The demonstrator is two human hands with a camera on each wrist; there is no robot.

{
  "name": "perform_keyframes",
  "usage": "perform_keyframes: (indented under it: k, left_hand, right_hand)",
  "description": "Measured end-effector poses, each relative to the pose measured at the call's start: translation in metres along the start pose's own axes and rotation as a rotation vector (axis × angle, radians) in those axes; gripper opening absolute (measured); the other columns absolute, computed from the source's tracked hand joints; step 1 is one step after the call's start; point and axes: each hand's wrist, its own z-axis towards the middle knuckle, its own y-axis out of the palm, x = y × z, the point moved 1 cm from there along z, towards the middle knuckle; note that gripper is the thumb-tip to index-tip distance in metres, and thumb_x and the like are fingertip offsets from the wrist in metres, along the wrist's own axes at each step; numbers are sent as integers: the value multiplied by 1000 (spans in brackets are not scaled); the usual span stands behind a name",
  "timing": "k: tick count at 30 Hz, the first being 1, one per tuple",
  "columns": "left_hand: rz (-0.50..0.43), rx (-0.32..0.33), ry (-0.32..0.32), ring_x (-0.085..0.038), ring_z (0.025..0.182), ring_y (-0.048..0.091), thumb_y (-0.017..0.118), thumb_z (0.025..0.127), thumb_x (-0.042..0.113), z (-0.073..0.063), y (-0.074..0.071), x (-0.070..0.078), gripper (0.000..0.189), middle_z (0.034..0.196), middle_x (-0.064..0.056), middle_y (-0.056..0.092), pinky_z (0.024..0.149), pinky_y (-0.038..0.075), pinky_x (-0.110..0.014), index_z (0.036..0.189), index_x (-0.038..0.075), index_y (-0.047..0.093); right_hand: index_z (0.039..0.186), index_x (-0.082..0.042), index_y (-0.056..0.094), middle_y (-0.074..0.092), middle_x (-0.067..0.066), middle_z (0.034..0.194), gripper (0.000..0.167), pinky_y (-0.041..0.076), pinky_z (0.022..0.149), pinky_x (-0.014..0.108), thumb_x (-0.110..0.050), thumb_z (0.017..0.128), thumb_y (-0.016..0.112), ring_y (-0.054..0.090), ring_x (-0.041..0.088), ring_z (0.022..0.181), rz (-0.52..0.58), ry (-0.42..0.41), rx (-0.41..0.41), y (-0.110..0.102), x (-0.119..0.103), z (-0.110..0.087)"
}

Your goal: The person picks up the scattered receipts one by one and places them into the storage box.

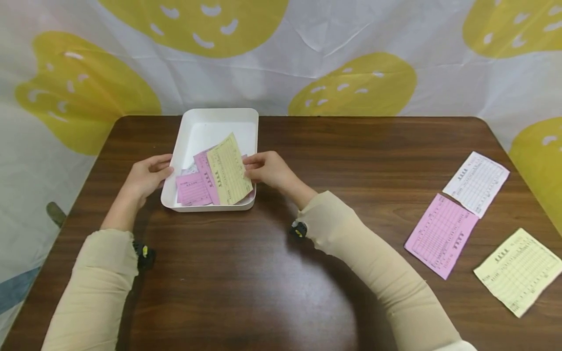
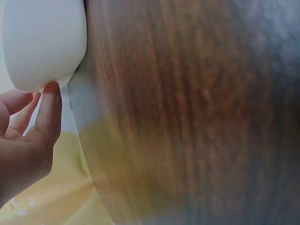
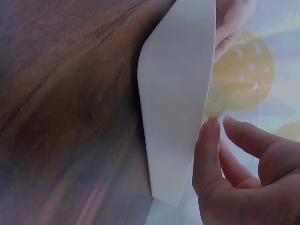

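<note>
A shallow white tray (image 1: pixel 219 129) sits near the table's back left edge. My left hand (image 1: pixel 149 175) holds its left side, fingertips against the white wall (image 2: pixel 44 47) in the left wrist view. Inside the tray lie pink slips (image 1: pixel 193 190) and a partly covered white one. A yellow printed slip (image 1: pixel 228 170) leans over them, its upper part raised. My right hand (image 1: pixel 268 170) pinches that slip's right edge over the tray's right rim; in the right wrist view the slip (image 3: pixel 216 103) shows beyond the thumb and index fingertips.
At the table's right lie a white slip (image 1: pixel 476 183), a pink slip (image 1: pixel 441 236) and a yellow slip (image 1: pixel 520 273). Behind the dark wooden table (image 1: pixel 246 273) hangs a white cloth (image 1: pixel 263 83) with yellow shapes.
</note>
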Motion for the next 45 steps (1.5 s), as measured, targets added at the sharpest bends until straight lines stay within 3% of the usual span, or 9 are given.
perform_keyframes:
  k: [7, 15, 21, 27, 31, 34, 38, 42, 45]
  left_hand:
    - [15, 0, -9, -13, 111, 52, 46, 100, 18, 0, 0, 1, 52, 144, -23, 44, 72, 48, -3, 148, 5, 32]
    - [23, 2, -6, -1, 98, 51, 45, 100, 17, -1, 0, 1, 51, 142, -23, 46, 71, 46, -2, 148, 4, 32]
    - [37, 0, -15, -13, 110, 52, 45, 101, 19, 0, 1, 1, 51, 143, -22, 45, 80, 52, -9, 149, 6, 32]
    - [51, 0, -17, -19, 118, 50, 44, 101, 20, 0, 1, 1, 52, 144, -21, 45, 96, 51, -24, 149, 7, 31]
    - [47, -4, -20, -19, 118, 49, 44, 101, 20, -1, 1, 0, 52, 145, -21, 44, 100, 49, -29, 149, 7, 31]
    - [45, -4, -16, -16, 115, 50, 44, 101, 19, -1, 0, 0, 51, 144, -22, 45, 95, 52, -21, 149, 7, 31]
    - [41, -3, -5, -10, 109, 51, 45, 101, 18, -1, 0, 0, 51, 143, -22, 45, 84, 52, -11, 149, 6, 32]
    - [41, -5, -12, -13, 113, 51, 45, 101, 19, -1, 0, 0, 51, 144, -22, 45, 92, 52, -18, 149, 6, 32]
    - [40, -4, -16, -11, 109, 52, 45, 101, 19, -2, 0, 0, 51, 144, -22, 45, 89, 52, -16, 149, 6, 32]
  right_hand:
    - [121, 8, 61, 65, 22, 105, 35, 59, 82, 30, 6, 86, 61, 57, 7, 71, -15, -14, -27, -4, -1, -3]
    - [121, 7, 61, 65, 25, 113, 35, 59, 83, 30, 2, 87, 61, 60, 10, 82, -51, -49, -24, -15, 1, -5]
    - [123, 8, 59, 62, 29, 117, 34, 58, 85, 33, 1, 90, 58, 63, 17, 89, -60, -60, -15, -37, 7, -11]
    - [126, 10, 55, 62, 28, 114, 35, 57, 88, 35, 1, 91, 56, 64, 22, 94, -37, -64, 51, -78, 11, -21]
    - [128, 10, 52, 65, 5, 94, 38, 58, 86, 30, 1, 92, 56, 62, 5, 83, -10, -49, 101, -115, 18, -31]
    - [130, 13, 48, 63, -12, 80, 41, 58, 78, 21, 0, 92, 56, 62, -1, 78, 10, -31, 139, -145, 26, -41]
    - [132, 13, 44, 63, -20, 73, 42, 55, 68, 12, -2, 94, 54, 62, -6, 73, 27, 9, 200, -184, 38, -55]
    - [133, 9, 44, 63, -24, 72, 41, 54, 69, 11, -6, 96, 53, 61, -8, 72, -16, 57, 248, -221, 52, -66]
    - [124, -4, 52, 62, -27, 71, 29, 54, 70, 11, -10, 96, 53, 61, -9, 72, -52, 77, 282, -245, 62, -76]
